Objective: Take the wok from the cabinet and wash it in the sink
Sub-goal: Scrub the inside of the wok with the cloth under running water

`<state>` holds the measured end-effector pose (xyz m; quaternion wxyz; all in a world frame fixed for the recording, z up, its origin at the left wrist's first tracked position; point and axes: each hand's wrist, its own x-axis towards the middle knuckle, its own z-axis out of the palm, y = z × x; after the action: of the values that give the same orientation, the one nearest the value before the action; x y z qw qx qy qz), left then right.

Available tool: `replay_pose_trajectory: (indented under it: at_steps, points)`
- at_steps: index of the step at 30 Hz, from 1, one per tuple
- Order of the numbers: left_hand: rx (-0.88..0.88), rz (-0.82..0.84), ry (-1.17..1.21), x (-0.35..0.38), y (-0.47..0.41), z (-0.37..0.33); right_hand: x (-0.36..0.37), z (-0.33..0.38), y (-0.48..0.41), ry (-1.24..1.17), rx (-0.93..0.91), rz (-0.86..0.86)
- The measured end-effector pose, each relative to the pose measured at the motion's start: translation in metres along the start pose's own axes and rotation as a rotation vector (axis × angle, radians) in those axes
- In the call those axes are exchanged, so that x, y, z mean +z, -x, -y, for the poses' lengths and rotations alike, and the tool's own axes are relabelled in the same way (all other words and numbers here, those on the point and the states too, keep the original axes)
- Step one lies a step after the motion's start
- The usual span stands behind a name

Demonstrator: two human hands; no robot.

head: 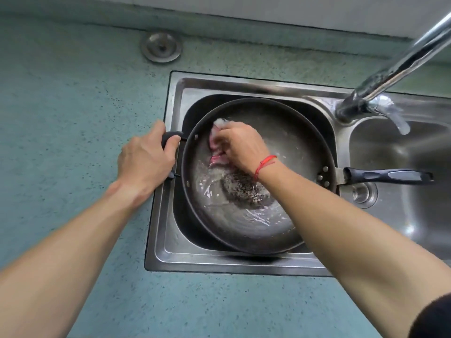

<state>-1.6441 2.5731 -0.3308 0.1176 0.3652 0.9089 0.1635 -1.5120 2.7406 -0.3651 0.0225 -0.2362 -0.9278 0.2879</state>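
While the round dark metal wok (280, 132) sits in the left basin of the stainless steel double sink (219, 262), long black handle (388, 176) pointing to 3 o'clock, the left hand (144, 158) clasps its small black loop handle (170, 136) at 9 o'clock. The right hand (241, 145) clutches a pink cloth (216, 157) against the inner wall at 10 o'clock; dark speckled residue (244, 186) lies toward 5 o'clock from it, probably next
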Motion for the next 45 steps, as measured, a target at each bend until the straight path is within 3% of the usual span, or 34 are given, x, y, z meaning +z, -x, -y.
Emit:
replay_pose_trajectory:
  at_steps: [4,8,12,17,24,30,36,40,45]
  points:
    - [0.004,0.008,0.026,0.002,-0.002,0.002,-0.021,-0.034,0.008,0.161,0.131,0.041]
    - [0.002,0.023,0.035,0.000,-0.001,0.001,-0.044,-0.052,0.037,0.492,0.211,0.079]
    - [-0.013,0.009,0.024,-0.002,0.001,-0.003,-0.052,-0.058,0.077,0.688,0.221,0.195]
    - [-0.025,0.013,0.036,-0.005,0.002,-0.004,-0.054,-0.046,0.110,0.625,0.189,0.348]
    - [-0.026,0.015,0.038,-0.004,0.001,-0.003,-0.025,-0.003,0.126,0.204,0.177,0.579]
    - [-0.001,0.002,-0.019,-0.002,0.000,-0.002,0.010,0.034,0.099,-0.078,0.039,0.392]
    - [0.013,0.007,-0.027,0.000,-0.002,-0.001,0.022,0.036,0.032,-0.191,-0.124,0.033]
    - [0.016,0.006,-0.014,0.001,-0.001,-0.002,0.012,0.013,-0.003,-0.043,-0.084,-0.125]
    - [0.011,0.005,0.002,0.001,-0.001,0.000,-0.027,-0.040,-0.003,0.318,-0.020,-0.106]
